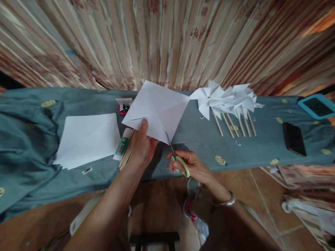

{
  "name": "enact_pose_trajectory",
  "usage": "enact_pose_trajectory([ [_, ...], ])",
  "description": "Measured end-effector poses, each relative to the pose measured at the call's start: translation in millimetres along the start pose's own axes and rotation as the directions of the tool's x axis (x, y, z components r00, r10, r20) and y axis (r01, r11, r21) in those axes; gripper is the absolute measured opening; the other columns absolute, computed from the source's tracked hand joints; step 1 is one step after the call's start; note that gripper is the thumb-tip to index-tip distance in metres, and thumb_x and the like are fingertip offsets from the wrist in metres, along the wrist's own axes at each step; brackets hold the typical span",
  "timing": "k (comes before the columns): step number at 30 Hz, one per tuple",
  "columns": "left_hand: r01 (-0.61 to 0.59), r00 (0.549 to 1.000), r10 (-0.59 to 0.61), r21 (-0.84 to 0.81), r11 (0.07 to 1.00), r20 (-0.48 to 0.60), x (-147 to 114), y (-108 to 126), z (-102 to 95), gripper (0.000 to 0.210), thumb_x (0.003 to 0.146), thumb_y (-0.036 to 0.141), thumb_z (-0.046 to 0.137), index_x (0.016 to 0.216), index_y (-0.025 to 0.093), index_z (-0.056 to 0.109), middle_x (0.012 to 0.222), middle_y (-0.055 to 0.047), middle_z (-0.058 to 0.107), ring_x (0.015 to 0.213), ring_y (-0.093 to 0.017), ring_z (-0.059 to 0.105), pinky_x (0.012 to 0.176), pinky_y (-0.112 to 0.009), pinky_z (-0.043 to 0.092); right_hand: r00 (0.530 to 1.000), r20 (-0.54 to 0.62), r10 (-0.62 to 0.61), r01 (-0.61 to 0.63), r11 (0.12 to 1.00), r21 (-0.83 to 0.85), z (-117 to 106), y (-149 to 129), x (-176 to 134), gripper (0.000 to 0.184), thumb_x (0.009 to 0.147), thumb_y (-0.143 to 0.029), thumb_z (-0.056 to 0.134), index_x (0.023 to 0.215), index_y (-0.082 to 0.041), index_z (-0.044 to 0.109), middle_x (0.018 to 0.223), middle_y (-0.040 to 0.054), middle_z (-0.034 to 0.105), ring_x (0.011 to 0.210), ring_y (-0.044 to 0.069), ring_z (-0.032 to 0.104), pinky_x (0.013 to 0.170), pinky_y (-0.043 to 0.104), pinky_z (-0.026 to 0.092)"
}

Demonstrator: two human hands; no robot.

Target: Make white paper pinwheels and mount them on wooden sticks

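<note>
My left hand [144, 146] grips a square sheet of white paper [159, 107], thumb on top and fingers beneath. A slit runs in from the sheet's left corner, and faint crease lines cross it. My right hand [189, 164] holds scissors [184, 166] with pale green handles; their blades are at the sheet's lower corner. Left of my left hand lies a stack of white paper [88, 137]. Wooden sticks [127, 153] and a green-and-white packet [123, 144] sit beside my left wrist. Several white paper pinwheels [229, 100] on sticks lie to the right.
A small red box [124, 107] with dark bits stands behind the sheet. At the right are a black phone [294, 139] and a blue-framed tablet [319, 106]. A teal cloth [260, 147] covers the narrow table; a curtain [165, 37] hangs behind it.
</note>
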State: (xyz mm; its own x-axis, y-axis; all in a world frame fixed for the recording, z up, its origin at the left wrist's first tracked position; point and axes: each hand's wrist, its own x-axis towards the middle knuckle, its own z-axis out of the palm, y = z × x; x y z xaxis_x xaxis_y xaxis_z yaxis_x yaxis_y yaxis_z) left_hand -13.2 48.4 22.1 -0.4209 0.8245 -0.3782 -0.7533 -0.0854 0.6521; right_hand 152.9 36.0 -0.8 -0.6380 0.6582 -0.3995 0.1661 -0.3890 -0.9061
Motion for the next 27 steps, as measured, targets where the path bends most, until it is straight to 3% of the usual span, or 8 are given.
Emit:
enact_pose_trajectory([
  [7,-0.006,1.000,0.006,0.016,1.000,-0.002,1.9,1.2,-4.9,0.020,0.095,0.024,0.051,0.109,0.018,0.063,0.098,-0.005,0.075,0.084,-0.012,0.071,0.075,-0.022,0.057,0.999,-0.002,-0.039,0.039,0.998,-0.045,-1.8,6.7,0.1,0.051,0.069,-0.060,0.073,0.092,-0.016,0.065,0.064,-0.0027,0.056,0.056,0.008,0.052,0.051,0.019,0.041],
  [14,-0.010,1.000,0.010,0.015,1.000,-0.015,1.0,2.4,-3.2,0.025,0.094,0.022,0.051,0.117,0.018,0.061,0.101,-0.006,0.075,0.088,-0.014,0.071,0.082,-0.024,0.056,0.996,-0.028,-0.079,0.076,0.992,-0.100,-0.9,6.7,-0.4,0.046,0.071,-0.058,0.074,0.087,-0.016,0.065,0.062,-0.0044,0.051,0.054,0.007,0.044,0.051,0.020,0.038],
  [27,-0.006,1.000,0.006,-0.017,1.000,0.000,1.1,3.8,-2.4,0.021,0.095,0.021,0.050,0.111,0.017,0.063,0.099,-0.006,0.075,0.082,-0.012,0.071,0.080,-0.023,0.057,0.999,-0.045,-0.012,0.012,1.000,0.005,0.2,8.0,1.5,0.049,0.065,-0.056,0.079,0.090,-0.017,0.067,0.060,-0.0036,0.058,0.053,0.008,0.050,0.049,0.019,0.040],
])
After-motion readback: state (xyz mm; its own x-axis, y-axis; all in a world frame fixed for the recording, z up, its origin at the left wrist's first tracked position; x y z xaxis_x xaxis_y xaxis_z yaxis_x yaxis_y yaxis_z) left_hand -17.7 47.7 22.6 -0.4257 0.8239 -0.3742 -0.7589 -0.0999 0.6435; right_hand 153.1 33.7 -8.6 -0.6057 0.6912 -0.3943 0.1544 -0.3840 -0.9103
